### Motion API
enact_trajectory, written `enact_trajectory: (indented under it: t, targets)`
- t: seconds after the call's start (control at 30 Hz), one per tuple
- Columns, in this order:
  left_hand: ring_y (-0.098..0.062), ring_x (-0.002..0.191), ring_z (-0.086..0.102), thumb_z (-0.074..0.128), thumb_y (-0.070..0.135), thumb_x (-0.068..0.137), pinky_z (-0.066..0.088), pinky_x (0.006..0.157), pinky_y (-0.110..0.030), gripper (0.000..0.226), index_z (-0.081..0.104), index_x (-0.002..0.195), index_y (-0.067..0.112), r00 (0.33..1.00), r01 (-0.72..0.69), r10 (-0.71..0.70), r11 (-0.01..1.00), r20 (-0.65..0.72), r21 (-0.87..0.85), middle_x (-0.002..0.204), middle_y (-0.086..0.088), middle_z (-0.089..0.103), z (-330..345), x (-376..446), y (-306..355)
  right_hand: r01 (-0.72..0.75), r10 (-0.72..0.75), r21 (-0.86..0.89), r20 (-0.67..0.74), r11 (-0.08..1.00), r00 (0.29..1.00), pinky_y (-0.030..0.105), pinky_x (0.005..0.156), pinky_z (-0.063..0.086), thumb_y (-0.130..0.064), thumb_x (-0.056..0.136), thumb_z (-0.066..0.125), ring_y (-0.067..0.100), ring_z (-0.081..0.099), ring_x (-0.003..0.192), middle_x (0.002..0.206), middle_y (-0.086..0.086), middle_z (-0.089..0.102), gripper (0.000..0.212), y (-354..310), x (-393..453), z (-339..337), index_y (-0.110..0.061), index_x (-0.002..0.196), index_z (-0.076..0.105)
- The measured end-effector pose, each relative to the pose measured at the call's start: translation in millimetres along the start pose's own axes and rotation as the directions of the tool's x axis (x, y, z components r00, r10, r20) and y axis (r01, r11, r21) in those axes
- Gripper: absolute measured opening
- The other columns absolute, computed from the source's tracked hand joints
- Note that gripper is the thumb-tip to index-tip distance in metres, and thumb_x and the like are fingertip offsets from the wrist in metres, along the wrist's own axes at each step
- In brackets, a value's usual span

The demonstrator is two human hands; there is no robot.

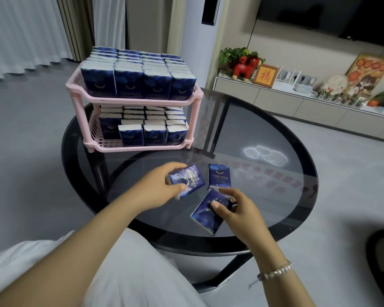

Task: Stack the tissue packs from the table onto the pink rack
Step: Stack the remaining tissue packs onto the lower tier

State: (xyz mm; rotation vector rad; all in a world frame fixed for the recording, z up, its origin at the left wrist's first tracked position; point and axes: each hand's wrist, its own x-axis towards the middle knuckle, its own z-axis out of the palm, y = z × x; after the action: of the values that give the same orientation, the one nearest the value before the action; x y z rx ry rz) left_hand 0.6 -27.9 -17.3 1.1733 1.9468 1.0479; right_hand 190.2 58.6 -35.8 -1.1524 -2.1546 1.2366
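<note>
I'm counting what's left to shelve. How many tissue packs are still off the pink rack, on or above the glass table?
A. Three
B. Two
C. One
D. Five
A: the left hand grips one tissue pack, the right hand holds another, and a third pack lies on the table between them.

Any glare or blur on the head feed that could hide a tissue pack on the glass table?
Head view: a bright ceiling-light reflection sits on the glass table, right of the loose packs and covering none; the packs under the left hand and right hand show slight motion blur; the edges bow from wide-angle distortion.
</note>
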Motion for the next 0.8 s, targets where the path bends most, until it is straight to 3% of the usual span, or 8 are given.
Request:
enact_trajectory:
  t: [0.07,0.13,0.33,0.5,0.6,0.67,0.73,0.8]
  targets:
    - [-0.013,0.073,0.065,0.065,0.012,0.088,0.058,0.074,-0.029,0.03,0.057,0.113,0.027,0.997,0.034,-0.044,0.985,-0.057,-0.167,0.1,-0.003,0.068,-5.1,0.3,-0.1,-0.023,0.018,0.094,0.048,0.995,0.999,0.006,0.054,0.037,-0.014,0.089,0.062,-0.007,0.053,0.053,0.058,-0.021,0.059,0.011,-2.8,0.5,-2.4,-0.023,0.084,0.062]
    - [-0.014,0.076,0.065,0.064,0.008,0.088,0.058,0.067,-0.026,0.023,0.059,0.105,0.022,0.99,0.044,-0.08,0.957,-0.114,-0.286,0.101,-0.005,0.068,-9.2,0.5,-0.1,-0.068,0.053,0.232,0.072,0.97,0.996,0.009,0.048,0.033,-0.012,0.092,0.058,0.0,0.044,0.045,0.045,-0.015,0.051,0.02,-4.9,-1.2,-1.6,-0.018,0.072,0.059]
    - [-0.01,0.079,0.06,0.06,0.016,0.092,0.051,0.056,-0.018,0.034,0.057,0.124,0.026,0.998,0.009,-0.03,0.946,-0.06,-0.324,0.108,0.0,0.069,-13.8,-0.2,-1.3,-0.077,0.114,0.612,-0.022,0.787,0.993,0.022,0.052,0.04,-0.015,0.093,0.055,0.015,0.048,0.057,0.069,0.007,0.055,0.013,-12.9,0.4,11.0,-0.004,0.086,0.058]
    - [-0.005,0.089,0.062,0.052,0.033,0.094,0.052,0.065,-0.021,0.037,0.052,0.132,0.034,0.999,-0.049,0.041,0.951,-0.034,-0.306,0.113,0.01,0.064,-8.9,-0.8,3.7,-0.036,0.107,0.581,-0.088,0.813,0.99,0.026,0.055,0.047,-0.023,0.092,0.057,0.021,0.066,0.068,0.082,0.008,0.071,0.02,-22.3,3.8,26.5,-0.005,0.094,0.065]
    - [-0.003,0.102,0.061,0.06,0.053,0.076,0.052,0.077,-0.02,0.063,0.048,0.135,0.033,0.999,-0.047,0.047,0.95,-0.007,-0.309,0.113,0.012,0.064,-6.9,-2.2,5.3,-0.054,0.139,0.561,-0.11,0.826,0.984,0.022,0.047,0.043,-0.026,0.09,0.06,0.014,0.066,0.059,0.078,0.003,0.072,0.019,-28.0,7.3,34.3,-0.007,0.09,0.064]
    - [-0.003,0.113,0.056,0.068,0.05,0.07,0.049,0.088,-0.02,0.074,0.044,0.138,0.033,0.999,-0.05,0.049,0.964,-0.009,-0.261,0.124,0.013,0.058,-6.5,-1.1,3.6,-0.083,0.167,0.562,-0.099,0.823,0.981,0.02,0.044,0.041,-0.025,0.088,0.063,0.01,0.061,0.051,0.074,0.002,0.069,0.021,-29.8,10.3,37.7,-0.005,0.091,0.063]
    - [-0.003,0.116,0.054,0.07,0.037,0.08,0.046,0.091,-0.019,0.066,0.042,0.14,0.031,0.999,-0.032,0.024,0.975,-0.042,-0.219,0.127,0.012,0.055,-6.4,0.0,2.7,-0.092,0.178,0.544,-0.108,0.834,0.978,0.018,0.043,0.039,-0.025,0.086,0.065,0.008,0.057,0.049,0.069,0.003,0.066,0.023,-29.2,15.0,37.3,-0.003,0.091,0.065]
    - [-0.005,0.108,0.059,0.066,0.033,0.086,0.046,0.089,-0.021,0.057,0.044,0.139,0.029,0.994,0.002,-0.026,0.976,-0.107,-0.218,0.124,0.009,0.057,-7.5,1.9,2.7,-0.036,0.151,0.43,-0.235,0.902,0.96,0.014,0.048,0.042,-0.025,0.085,0.067,0.006,0.057,0.056,0.072,0.002,0.066,0.022,-25.5,24.0,32.1,-0.005,0.093,0.068]
